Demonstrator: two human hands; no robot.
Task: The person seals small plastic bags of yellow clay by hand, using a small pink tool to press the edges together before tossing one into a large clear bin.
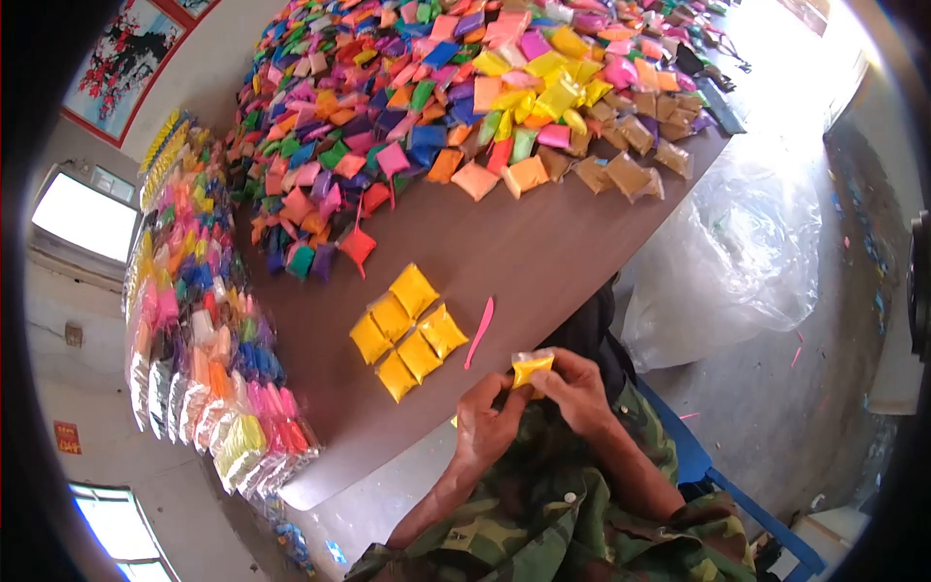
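Observation:
A small clear packet of yellow modelling clay is between my two hands, above my lap at the table's near edge. My right hand pinches its right side with thumb and fingers. My left hand is closed at its lower left, with the fingertips partly hidden. Several matching yellow packets lie flat in a tight group on the brown table, to the left of my hands. A thin pink plastic strip, like a modelling knife, rests between that group and my hands.
A large heap of multicoloured packets covers the far part of the table. Stacked bags of coloured packets line its left side. A big clear plastic bag stands at the right, near a blue chair frame.

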